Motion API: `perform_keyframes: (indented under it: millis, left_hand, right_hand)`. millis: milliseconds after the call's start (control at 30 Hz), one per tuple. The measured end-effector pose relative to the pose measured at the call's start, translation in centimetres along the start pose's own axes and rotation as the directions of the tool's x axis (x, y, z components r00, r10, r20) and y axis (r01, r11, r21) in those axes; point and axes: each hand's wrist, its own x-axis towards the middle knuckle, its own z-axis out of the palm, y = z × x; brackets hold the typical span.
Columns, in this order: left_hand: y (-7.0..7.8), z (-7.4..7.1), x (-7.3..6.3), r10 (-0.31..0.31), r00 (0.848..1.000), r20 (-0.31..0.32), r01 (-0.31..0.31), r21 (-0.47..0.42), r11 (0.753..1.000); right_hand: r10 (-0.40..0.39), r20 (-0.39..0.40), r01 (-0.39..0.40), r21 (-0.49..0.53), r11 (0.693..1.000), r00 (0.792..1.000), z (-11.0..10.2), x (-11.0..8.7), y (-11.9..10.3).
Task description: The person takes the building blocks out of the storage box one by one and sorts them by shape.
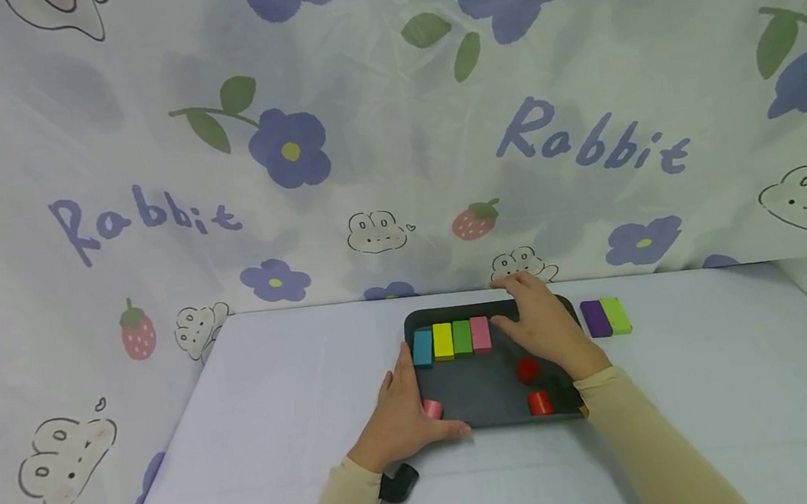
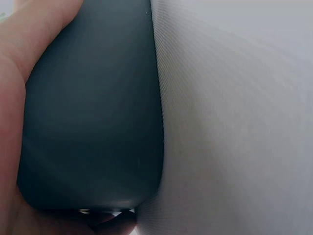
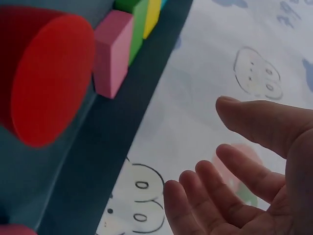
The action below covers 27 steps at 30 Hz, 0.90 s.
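Observation:
A dark tray [image 1: 466, 391] lies on the white table. My left hand [image 1: 400, 419] spans its front left corner, with straight fingers along the left side and the thumb along the front wall [image 2: 98, 107]. Over the back right part of the tray my right hand [image 1: 545, 327] hovers, empty, its thumb and fingers spread apart. Left of that hand stand a pink block [image 1: 481, 334], a green block [image 1: 462, 337], a yellow block [image 1: 443, 341] and a blue block [image 1: 423, 348] in a row. A red round-faced piece [image 1: 528, 369] and a red cylinder [image 1: 540, 403] lie below the right wrist.
A pink cylinder [image 1: 433, 410] sits in the tray's front left corner. Outside the tray, on the right, a purple block [image 1: 596, 319] and a lime block [image 1: 616, 316] lie side by side. A black object [image 1: 399, 484] shows beside the left forearm. Printed cloth [image 1: 387, 119] hangs behind the table.

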Motion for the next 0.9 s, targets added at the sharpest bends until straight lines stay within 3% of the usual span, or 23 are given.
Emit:
perform_keyframes:
  millis: [300, 433, 667, 900]
  left_hand:
    - [-0.1, 0.0, 0.0, 0.012, 1.0, -0.004, -0.012, -0.001, 1.0]
    - [0.0, 0.0, 0.1, 0.006, 1.0, -0.003, -0.006, -0.01, 1.0]
    - [0.3, -0.1, 0.3, 0.002, 1.0, -0.001, -0.002, -0.021, 1.0]
    - [0.4, -0.1, 0.5, -0.003, 1.0, -0.001, 0.003, -0.029, 1.0]
  right_hand:
    - [0.013, 0.039, -0.013, 0.005, 1.0, 0.999, 1.1, 0.6, -0.8]
    - [0.02, 0.091, -0.021, 0.008, 1.0, 0.996, 1.6, 0.9, -0.9]
    - [0.036, 0.205, -0.033, -0.019, 0.999, 0.978, 1.8, 1.5, -1.1]
    - [-0.006, 0.295, 0.031, -0.079, 0.996, 0.956, 2.5, 2.0, -1.0]
